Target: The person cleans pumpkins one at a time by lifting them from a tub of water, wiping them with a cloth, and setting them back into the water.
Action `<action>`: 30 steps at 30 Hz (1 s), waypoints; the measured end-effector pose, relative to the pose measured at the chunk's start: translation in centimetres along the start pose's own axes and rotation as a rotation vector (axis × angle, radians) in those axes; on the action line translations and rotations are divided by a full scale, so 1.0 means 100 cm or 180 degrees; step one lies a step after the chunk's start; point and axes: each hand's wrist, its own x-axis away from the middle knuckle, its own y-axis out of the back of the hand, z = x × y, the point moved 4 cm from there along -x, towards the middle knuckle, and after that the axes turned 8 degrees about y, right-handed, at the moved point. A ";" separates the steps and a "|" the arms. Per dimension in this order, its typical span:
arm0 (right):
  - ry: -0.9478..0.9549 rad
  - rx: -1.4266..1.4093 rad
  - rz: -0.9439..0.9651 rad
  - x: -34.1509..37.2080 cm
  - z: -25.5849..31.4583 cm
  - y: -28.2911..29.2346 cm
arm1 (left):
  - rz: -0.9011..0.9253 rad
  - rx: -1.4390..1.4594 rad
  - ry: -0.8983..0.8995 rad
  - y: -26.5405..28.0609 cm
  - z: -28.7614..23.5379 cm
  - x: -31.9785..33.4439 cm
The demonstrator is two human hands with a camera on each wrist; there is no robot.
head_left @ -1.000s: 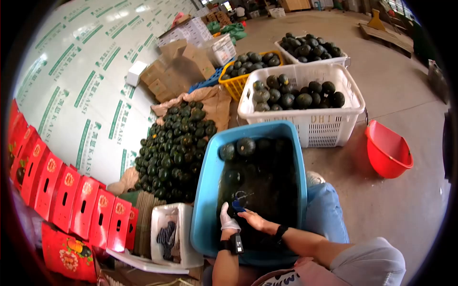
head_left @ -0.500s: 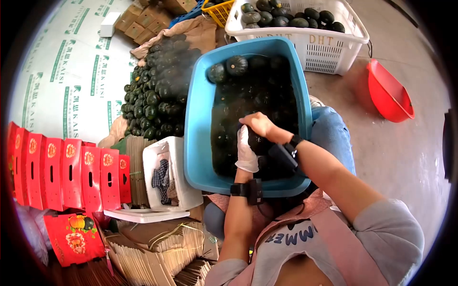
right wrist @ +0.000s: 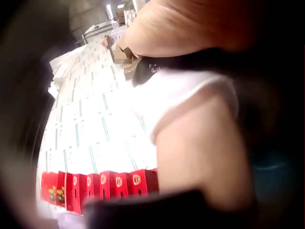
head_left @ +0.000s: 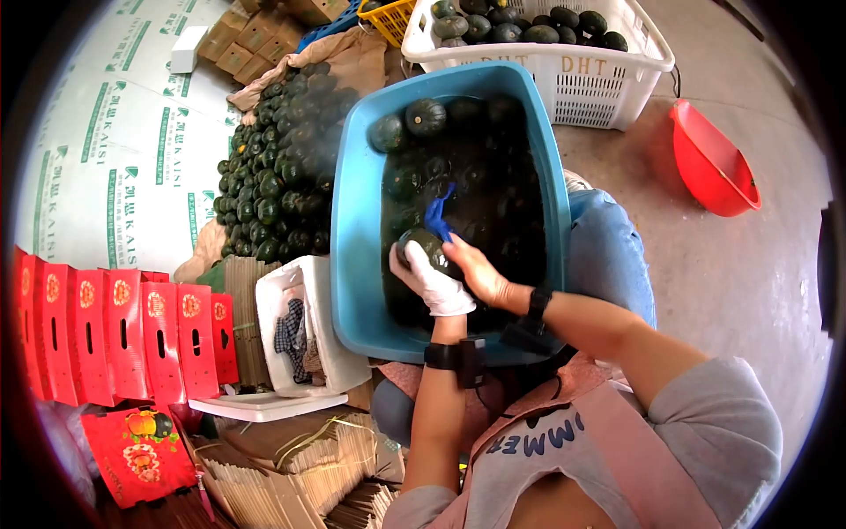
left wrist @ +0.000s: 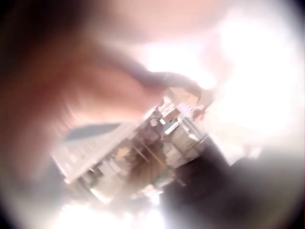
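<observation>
In the head view, my white-gloved left hand [head_left: 434, 286] grips a dark green pumpkin [head_left: 423, 243] over the near half of a blue tub [head_left: 342, 291]. My bare right hand [head_left: 480, 275] is close beside it, pinching a blue cloth [head_left: 437, 216] whose loose end stretches forward past the pumpkin. Dark water fills the tub, with more pumpkins [head_left: 426, 116] at its far end and under the surface. The right wrist view has the white glove [right wrist: 186, 90] below the blurred right hand. Glare washes out much of the left wrist view.
A heap of pumpkins [head_left: 273, 176] lies left of the tub. Beyond the tub stands a white crate [head_left: 582, 93] of pumpkins; a red basin [head_left: 709, 163] sits to the right. On the left are a foam box [head_left: 344, 370], red cartons [head_left: 123, 335] and flattened cardboard [head_left: 264, 476].
The head view has tilted downward. From lower in the tub, both hands have come up with the pumpkin in the left one. The right hand has shifted off the left, and the blue cloth now shows.
</observation>
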 end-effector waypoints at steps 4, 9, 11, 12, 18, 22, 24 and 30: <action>-0.0414 -0.0618 -0.0134 0.005 0.030 0.001 | -0.0724 -0.2616 -0.0801 -0.018 -0.024 0.027; -0.1060 -0.2008 -0.0646 -0.011 0.030 0.013 | 0.0778 -0.0647 0.0058 -0.005 -0.028 0.008; -0.1205 -0.2136 -0.0679 -0.013 0.022 0.013 | 0.0981 -0.0027 0.1151 -0.003 -0.022 0.009; -0.0802 -0.1368 -0.0718 -0.017 0.020 0.018 | 0.0897 -0.0125 0.1145 -0.004 -0.025 0.009; 0.0731 0.1492 -0.0116 -0.012 0.025 0.013 | 0.0624 -0.3238 -0.0914 -0.011 -0.042 0.004; 0.1473 0.2868 0.0664 0.005 0.034 -0.006 | 0.0979 -0.4670 -0.1065 -0.013 -0.030 -0.001; 0.1346 0.2701 0.0716 0.001 0.038 -0.004 | 0.1090 -0.4132 -0.1054 -0.008 -0.025 0.002; -0.0815 -0.0250 0.0152 -0.023 0.024 0.018 | 0.0488 -0.2275 -0.0363 0.005 -0.030 0.019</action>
